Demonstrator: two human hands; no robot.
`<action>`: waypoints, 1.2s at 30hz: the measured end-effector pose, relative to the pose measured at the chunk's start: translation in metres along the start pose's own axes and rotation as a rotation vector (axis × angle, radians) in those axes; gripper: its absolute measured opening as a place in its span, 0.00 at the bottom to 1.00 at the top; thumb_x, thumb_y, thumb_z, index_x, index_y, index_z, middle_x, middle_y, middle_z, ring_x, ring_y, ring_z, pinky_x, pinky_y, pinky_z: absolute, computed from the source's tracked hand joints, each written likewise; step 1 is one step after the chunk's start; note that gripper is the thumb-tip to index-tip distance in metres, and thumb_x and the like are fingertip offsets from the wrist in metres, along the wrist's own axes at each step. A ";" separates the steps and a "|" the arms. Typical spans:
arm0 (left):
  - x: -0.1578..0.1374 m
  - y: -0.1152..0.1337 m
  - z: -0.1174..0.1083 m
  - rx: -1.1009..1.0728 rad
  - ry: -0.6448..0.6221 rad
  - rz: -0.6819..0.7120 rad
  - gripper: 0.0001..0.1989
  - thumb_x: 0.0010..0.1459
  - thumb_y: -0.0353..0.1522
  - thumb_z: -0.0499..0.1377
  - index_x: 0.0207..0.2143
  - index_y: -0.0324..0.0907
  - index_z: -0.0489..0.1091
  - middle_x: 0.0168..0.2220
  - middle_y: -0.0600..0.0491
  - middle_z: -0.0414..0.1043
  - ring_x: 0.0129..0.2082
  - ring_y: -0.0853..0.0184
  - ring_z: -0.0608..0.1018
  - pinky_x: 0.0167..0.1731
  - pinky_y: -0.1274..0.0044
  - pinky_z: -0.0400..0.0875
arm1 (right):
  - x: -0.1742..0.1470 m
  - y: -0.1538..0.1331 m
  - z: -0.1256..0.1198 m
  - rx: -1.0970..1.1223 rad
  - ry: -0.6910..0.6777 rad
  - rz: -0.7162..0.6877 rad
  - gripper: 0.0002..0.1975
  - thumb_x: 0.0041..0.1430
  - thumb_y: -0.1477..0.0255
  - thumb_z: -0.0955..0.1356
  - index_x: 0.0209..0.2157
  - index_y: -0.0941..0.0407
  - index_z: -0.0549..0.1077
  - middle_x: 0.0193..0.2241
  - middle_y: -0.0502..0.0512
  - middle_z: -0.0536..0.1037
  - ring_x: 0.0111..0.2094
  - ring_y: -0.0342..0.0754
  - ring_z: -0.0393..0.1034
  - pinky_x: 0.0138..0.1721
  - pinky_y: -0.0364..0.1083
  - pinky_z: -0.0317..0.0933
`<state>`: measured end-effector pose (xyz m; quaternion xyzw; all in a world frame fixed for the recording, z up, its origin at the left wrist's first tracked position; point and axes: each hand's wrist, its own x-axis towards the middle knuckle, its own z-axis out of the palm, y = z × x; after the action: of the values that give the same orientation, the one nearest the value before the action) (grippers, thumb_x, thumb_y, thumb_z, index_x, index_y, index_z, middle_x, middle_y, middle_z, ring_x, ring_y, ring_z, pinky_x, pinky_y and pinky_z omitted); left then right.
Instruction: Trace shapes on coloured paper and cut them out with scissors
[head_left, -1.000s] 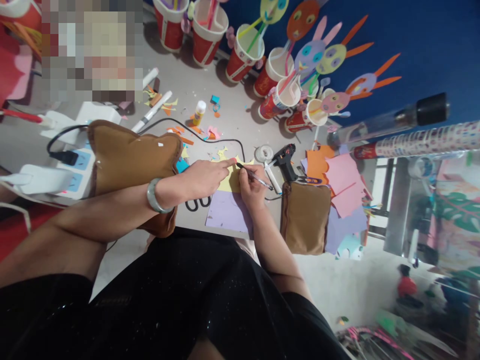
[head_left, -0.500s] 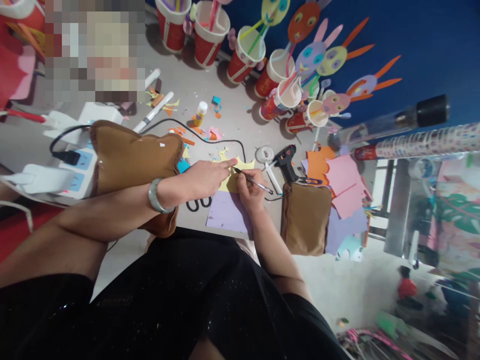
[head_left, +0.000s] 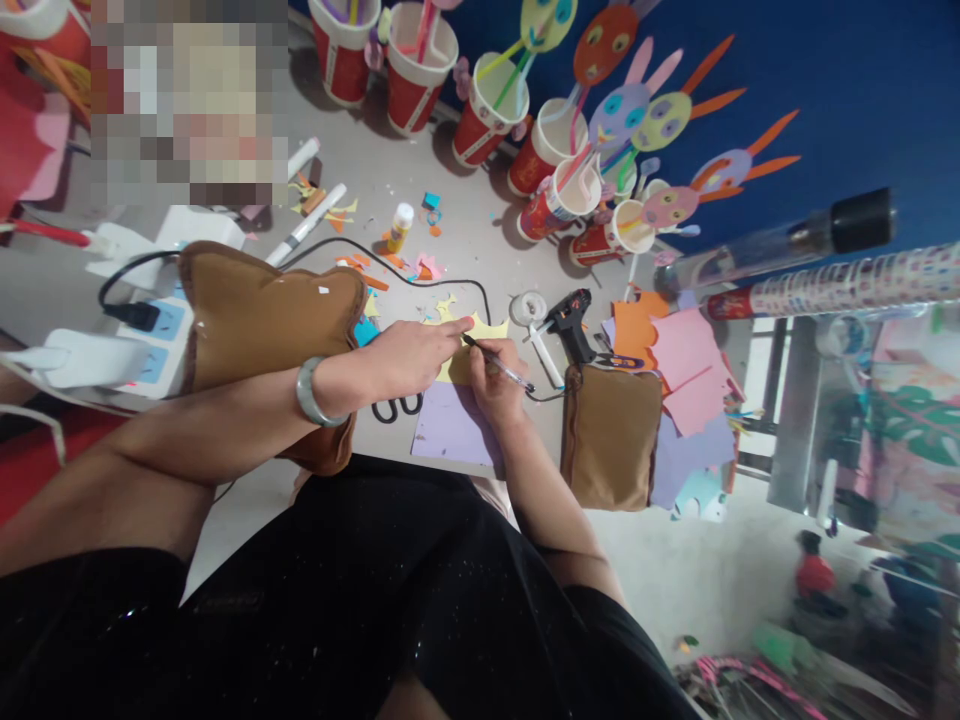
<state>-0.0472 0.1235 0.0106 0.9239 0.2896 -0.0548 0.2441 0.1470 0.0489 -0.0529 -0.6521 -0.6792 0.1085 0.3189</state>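
Observation:
My right hand (head_left: 496, 385) is closed around a pen (head_left: 511, 371), its tip touching or just over a piece of yellow paper (head_left: 487, 329) with a jagged upper edge. Stretched out flat, my left hand (head_left: 409, 358) presses on that yellow paper, index finger pointing toward the pen tip. Under the yellow piece and nearer to me lies a sheet of purple paper (head_left: 450, 425). Black-handled scissors (head_left: 396, 408) rest just below my left hand, their blades hidden.
Brown cushions (head_left: 277, 310) lie left and right. A hot glue gun (head_left: 576, 325) and tape roll (head_left: 529, 307) sit to the right. A glue stick (head_left: 400, 228) stands among paper scraps. Red paper cups (head_left: 491, 110) with paper animal faces line the back. A power strip (head_left: 161, 340) is at left.
My right hand and the pen have shifted slightly left across the yellow paper. My left hand stays in place.

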 end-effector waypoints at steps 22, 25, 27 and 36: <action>-0.003 0.011 0.021 0.157 0.102 0.155 0.18 0.66 0.23 0.47 0.51 0.36 0.72 0.66 0.31 0.63 0.29 0.62 0.82 0.24 0.69 0.73 | 0.131 -0.025 -0.034 0.184 -0.650 -0.011 0.02 0.57 0.72 0.66 0.29 0.54 0.69 0.18 0.45 0.70 0.19 0.43 0.63 0.24 0.44 0.56; -0.005 0.011 0.018 0.176 0.102 0.168 0.18 0.65 0.23 0.47 0.50 0.35 0.72 0.65 0.31 0.64 0.28 0.60 0.82 0.21 0.69 0.70 | 0.141 -0.029 -0.029 0.066 -0.749 -0.069 0.02 0.55 0.73 0.65 0.30 0.54 0.70 0.18 0.46 0.69 0.21 0.44 0.61 0.27 0.45 0.54; -0.006 0.012 0.015 0.182 0.082 0.175 0.18 0.65 0.24 0.47 0.50 0.35 0.72 0.66 0.29 0.62 0.29 0.59 0.83 0.21 0.69 0.70 | 0.145 -0.031 -0.026 0.017 -0.813 -0.116 0.03 0.55 0.73 0.65 0.29 0.55 0.70 0.19 0.47 0.70 0.22 0.44 0.62 0.29 0.45 0.54; -0.008 0.013 0.007 0.169 0.037 0.171 0.18 0.65 0.22 0.47 0.51 0.32 0.72 0.66 0.27 0.62 0.32 0.58 0.84 0.23 0.70 0.72 | 0.151 -0.033 -0.019 -0.067 -0.933 -0.248 0.06 0.53 0.74 0.64 0.23 0.55 0.66 0.25 0.51 0.75 0.25 0.44 0.63 0.31 0.45 0.55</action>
<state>-0.0467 0.1068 0.0123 0.9633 0.2088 -0.0407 0.1639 0.1391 0.1841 0.0244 -0.4580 -0.8255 0.3284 -0.0303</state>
